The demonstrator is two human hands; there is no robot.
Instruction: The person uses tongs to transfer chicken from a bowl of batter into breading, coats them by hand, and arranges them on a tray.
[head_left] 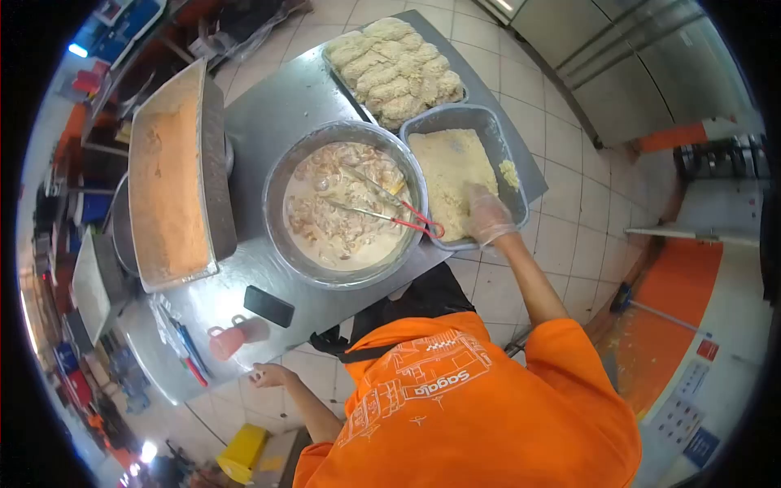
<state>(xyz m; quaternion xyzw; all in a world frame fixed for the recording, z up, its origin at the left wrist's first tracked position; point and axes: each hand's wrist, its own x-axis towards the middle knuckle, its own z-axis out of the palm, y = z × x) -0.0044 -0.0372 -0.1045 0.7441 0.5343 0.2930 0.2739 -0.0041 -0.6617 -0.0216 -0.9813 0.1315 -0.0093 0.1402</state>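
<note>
My right hand (490, 215), in a clear plastic glove, rests on the pale breading crumbs (454, 167) in a grey tub (518, 146). Its fingers lie against the crumb surface at the tub's near right side, and no piece shows in them. To the tub's left stands a large round metal bowl (275, 244) of pieces in milky liquid (346, 252). Red-handled tongs (399, 218) lie across the bowl, handles over its rim. My bare left hand (272, 375) hangs by the table's front edge, fingers loosely bent and apart, holding nothing. Nearest it is a pink cup (225, 343).
A tray of breaded pieces (394, 69) sits behind the tub. On the left, a long metal pan (220, 179) holds orange-brown powder (169, 195). A black phone (269, 306) and blue- and red-handled utensils (189, 354) lie on the metal table (268, 98).
</note>
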